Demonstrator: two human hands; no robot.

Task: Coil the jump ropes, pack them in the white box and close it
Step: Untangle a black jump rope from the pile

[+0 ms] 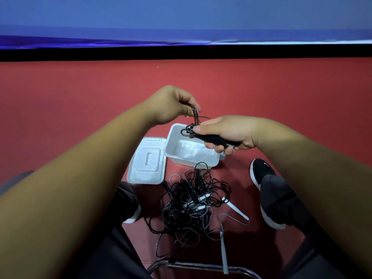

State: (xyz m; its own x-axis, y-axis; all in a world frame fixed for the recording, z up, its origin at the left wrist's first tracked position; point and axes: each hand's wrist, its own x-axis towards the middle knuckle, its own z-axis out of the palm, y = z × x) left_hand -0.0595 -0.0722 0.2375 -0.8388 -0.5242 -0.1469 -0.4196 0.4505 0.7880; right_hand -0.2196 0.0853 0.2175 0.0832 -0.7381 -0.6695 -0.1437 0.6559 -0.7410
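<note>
Head view. The right grip (227, 133) curls round the black ribbed handle (213, 138) over the right half of the white box (189, 161), the handle's long axis running across the box. The left grip (171, 105), beyond the box's far rim, pinches the cord loops (195, 114) rising from the handle. The box stands open; its lid (147, 161) lies just left. The remaining tangle (193, 204) lies near the front wall. The way down looks clear.

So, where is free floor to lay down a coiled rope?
Bare red floor lies beyond the white box up to the black strip, and left of the lid. Between the shoes it is crowded: the tangled rope pile fills it. The box itself looks empty.
</note>
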